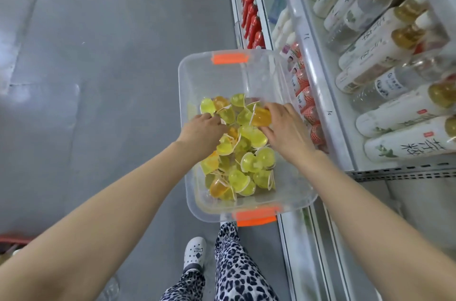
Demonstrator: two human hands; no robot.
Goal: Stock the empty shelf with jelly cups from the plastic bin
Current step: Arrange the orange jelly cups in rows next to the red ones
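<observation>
A clear plastic bin (187, 83) with orange latches stands beside the shelving, propped near my leg. Several yellow and orange jelly cups (246, 177) lie heaped in it. Both hands reach into the heap. My left hand (201, 131) curls down among the cups at the left side, its fingertips hidden. My right hand (286, 128) grips an orange jelly cup (261, 117) at the top of the pile, fingers curled round it.
White shelving (320, 93) runs along the right, filled with white and amber drink bottles (385, 113), red bottles (251, 22) and pink-labelled packs (306, 98). Grey floor (98, 78) lies to the left. My leopard-print leg and white shoe (195, 254) are below the bin.
</observation>
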